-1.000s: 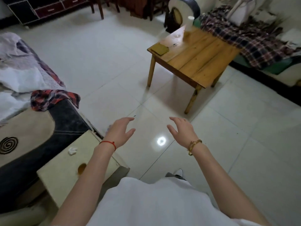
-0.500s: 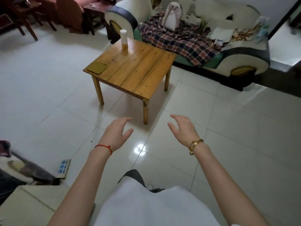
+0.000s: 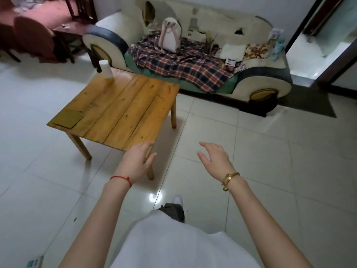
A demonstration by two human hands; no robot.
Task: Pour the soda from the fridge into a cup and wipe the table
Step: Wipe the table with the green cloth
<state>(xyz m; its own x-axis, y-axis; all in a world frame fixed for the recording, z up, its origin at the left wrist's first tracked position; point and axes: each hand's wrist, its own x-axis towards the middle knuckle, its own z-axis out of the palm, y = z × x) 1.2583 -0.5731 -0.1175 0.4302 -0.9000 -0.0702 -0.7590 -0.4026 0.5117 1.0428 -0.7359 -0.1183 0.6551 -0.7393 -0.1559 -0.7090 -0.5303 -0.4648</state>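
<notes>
Bare left hand (image 3: 136, 163) and right hand (image 3: 214, 158), loose, empty.

The near corner of the wooden table (image 3: 123, 113) and the top of its near leg are covered by the left hand (image 3: 136, 163), and its fourth leg is hidden under the top. The contents of the white cup (image 3: 105, 69) cannot be made out, nor can the small items at the right end of the sofa (image 3: 258, 82). A blue and white object (image 3: 35, 262) is cut off by the bottom edge
</notes>
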